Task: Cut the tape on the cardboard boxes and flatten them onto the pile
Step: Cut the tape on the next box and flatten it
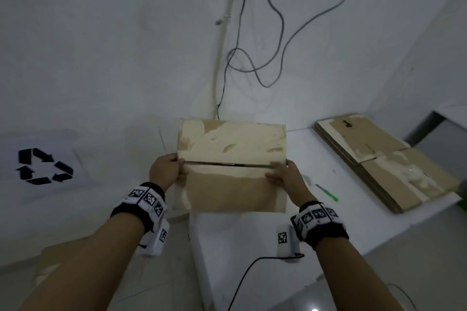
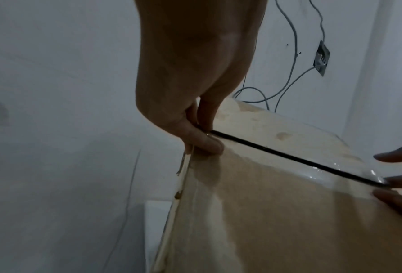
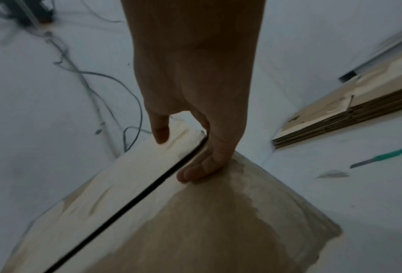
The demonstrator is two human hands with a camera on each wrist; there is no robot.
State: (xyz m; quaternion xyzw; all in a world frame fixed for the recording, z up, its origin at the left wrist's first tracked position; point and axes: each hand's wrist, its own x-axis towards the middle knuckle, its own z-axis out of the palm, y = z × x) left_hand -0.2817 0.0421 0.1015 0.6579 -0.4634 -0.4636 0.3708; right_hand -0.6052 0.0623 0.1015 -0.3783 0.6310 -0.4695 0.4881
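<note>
A taped cardboard box [image 1: 232,144] stands on the left end of the white table [image 1: 316,222], top face up, with a dark open slit between its two top flaps. At the slit's left end my left hand [image 1: 164,170] grips the box edge, with curled digits pinching the flap corner [image 2: 204,142]. At the right end is my right hand [image 1: 288,177]. Its fingers [image 3: 195,173] lie flat on the near flap and its thumb [image 3: 160,134] is on the far flap. Glossy tape covers much of the box [image 3: 195,230]. A green-handled knife [image 1: 327,193] lies on the table right of the box.
The pile of flattened cardboard [image 1: 384,159] lies at the table's right end, beyond the knife. Grey cables [image 1: 252,65] hang down the wall behind the box. A white sheet with a black recycling sign [image 1: 44,166] is on the left. A black cord [image 1: 252,267] trails below.
</note>
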